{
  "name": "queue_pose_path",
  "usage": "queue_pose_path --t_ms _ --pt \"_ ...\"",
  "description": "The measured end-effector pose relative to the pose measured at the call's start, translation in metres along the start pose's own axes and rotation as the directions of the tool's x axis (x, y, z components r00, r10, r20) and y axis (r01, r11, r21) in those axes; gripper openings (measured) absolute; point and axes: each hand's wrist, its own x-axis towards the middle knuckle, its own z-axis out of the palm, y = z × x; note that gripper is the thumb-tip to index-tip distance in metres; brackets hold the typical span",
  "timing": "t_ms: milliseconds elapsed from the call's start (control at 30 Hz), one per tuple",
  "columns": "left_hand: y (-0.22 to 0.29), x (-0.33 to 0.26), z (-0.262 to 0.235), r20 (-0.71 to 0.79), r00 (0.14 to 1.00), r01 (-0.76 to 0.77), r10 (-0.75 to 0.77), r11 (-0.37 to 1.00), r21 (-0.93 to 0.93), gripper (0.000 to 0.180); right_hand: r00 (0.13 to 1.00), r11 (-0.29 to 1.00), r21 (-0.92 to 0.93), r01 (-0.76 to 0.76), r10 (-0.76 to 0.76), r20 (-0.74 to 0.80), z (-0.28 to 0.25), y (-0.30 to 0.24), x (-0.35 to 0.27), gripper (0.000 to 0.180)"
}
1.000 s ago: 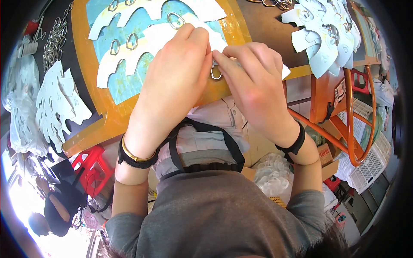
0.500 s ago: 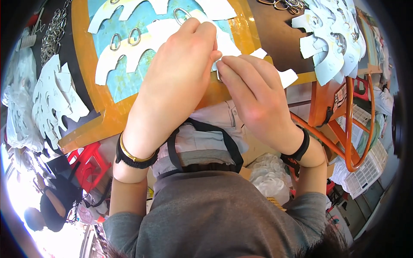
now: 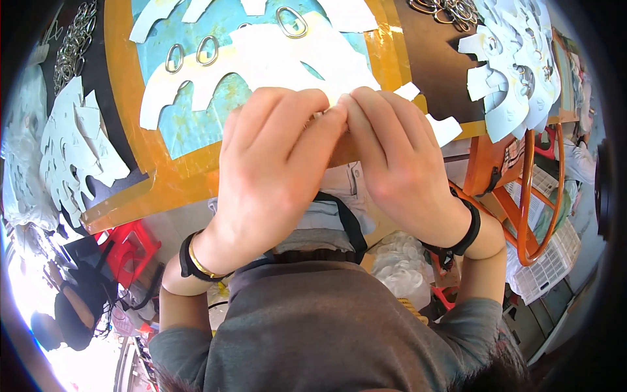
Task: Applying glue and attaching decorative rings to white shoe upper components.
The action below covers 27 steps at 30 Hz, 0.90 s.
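Observation:
A white sheet piece with arched cut-outs (image 3: 294, 62) lies partly over another white cut-out piece (image 3: 163, 81) on a blue, yellow-stained mat (image 3: 189, 130). At its near edge my left hand (image 3: 277, 160) pinches with thumb and fingers. My right hand (image 3: 398, 147) is closed at the same edge, its fingertips touching the left ones. The pinched spot itself is hidden by the fingers. Beyond my hands, a metal oval ring (image 3: 280, 23) stands out on the white piece. To its left are two smaller metal rings, one (image 3: 199, 52) beside the other (image 3: 168, 60).
Brown tape (image 3: 130, 98) borders the mat. Stacked white cut-outs lie at the left (image 3: 75, 144) and far right (image 3: 506, 78). Metal rings are heaped at the far left (image 3: 77, 39) and far right (image 3: 450, 13). A red stool (image 3: 134, 251) and an orange-framed chair (image 3: 526, 196) stand beside the table.
My left hand has come back from the large oval ring to the near edge of the white piece, beside my right hand. The ring is now uncovered.

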Motion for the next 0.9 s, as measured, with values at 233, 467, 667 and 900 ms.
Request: queue_pose_path --t_ms 233,467,667,900 --pt "-0.006 -0.008 0.002 0.043 0.999 -0.016 0.012 0.997 0.073 0.026 1.000 0.999 0.037 0.001 -0.001 0.008 0.000 0.002 -0.003 0.044" --pt "-0.003 -0.010 0.007 0.012 1.000 -0.029 0.028 0.993 0.110 0.029 1.000 0.996 0.086 -0.019 0.018 0.012 -0.002 0.007 0.002 0.043" --pt "0.000 -0.015 0.013 0.003 0.999 -0.036 0.037 0.972 0.230 0.030 1.000 0.998 -0.054 0.013 -0.013 0.004 0.007 -0.002 0.004 0.038" --pt "-0.002 -0.015 0.009 0.021 0.999 -0.041 0.038 0.984 0.176 0.026 1.000 0.995 -0.096 -0.005 0.003 -0.020 0.005 -0.005 0.006 0.031"
